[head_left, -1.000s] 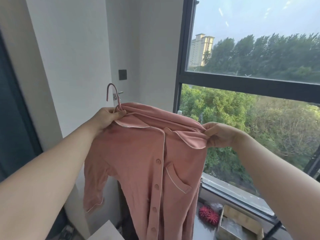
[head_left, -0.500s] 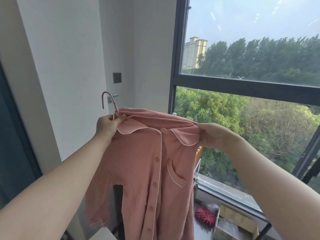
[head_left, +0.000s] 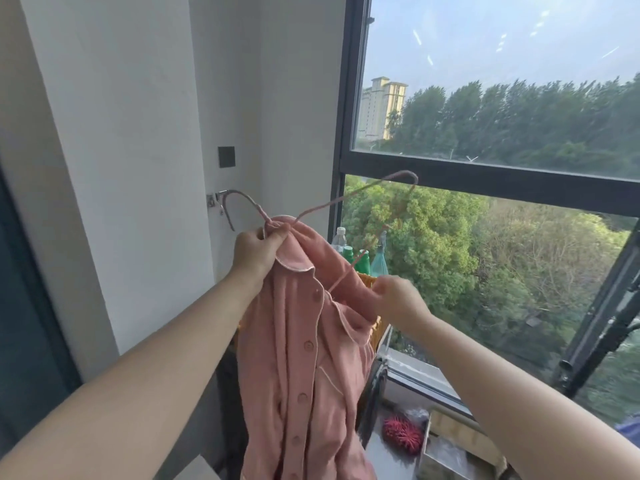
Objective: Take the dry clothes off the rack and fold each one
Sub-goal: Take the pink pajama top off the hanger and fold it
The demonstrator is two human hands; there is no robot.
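A pink buttoned pyjama shirt [head_left: 304, 368] with white piping hangs in front of me, bunched at the collar. My left hand [head_left: 258, 252] grips the collar together with the neck of a pink wire hanger [head_left: 360, 194]. The hanger's right arm sticks out bare above the shirt, and its hook curves to the left. My right hand [head_left: 398, 297] pinches the shirt's right shoulder, pulled down below the hanger arm.
A large window with a dark frame [head_left: 485, 174] fills the right side. Bottles [head_left: 363, 258] stand behind the shirt. On the sill below lie a red spiky ball [head_left: 403, 434] and an open box [head_left: 457, 445]. A white wall [head_left: 121, 168] is at left.
My right hand has pulled the shirt's right shoulder down off the hanger, baring the hanger's right arm. The shirt now hangs bunched from my left hand instead of spread wide.
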